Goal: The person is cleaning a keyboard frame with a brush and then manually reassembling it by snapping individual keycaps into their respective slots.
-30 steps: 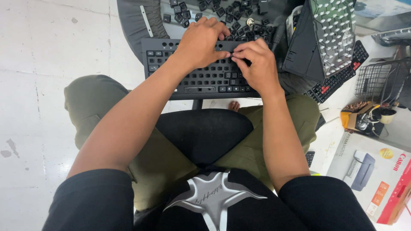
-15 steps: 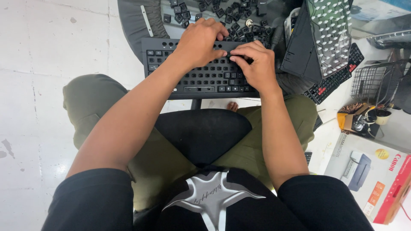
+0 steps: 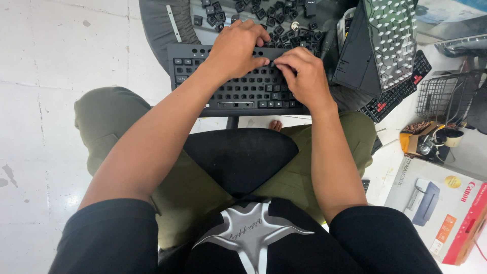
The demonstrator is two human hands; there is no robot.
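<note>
A black keyboard [image 3: 238, 86] is partly fitted with keycaps; many sockets remain bare. Left hand [image 3: 236, 48] and right hand [image 3: 299, 76] are pinched together over a keycap.

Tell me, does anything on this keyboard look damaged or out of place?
Yes. The black keyboard under the left hand and right hand has bare sockets where many keycaps are missing, and loose keycaps lie scattered behind it.
</note>
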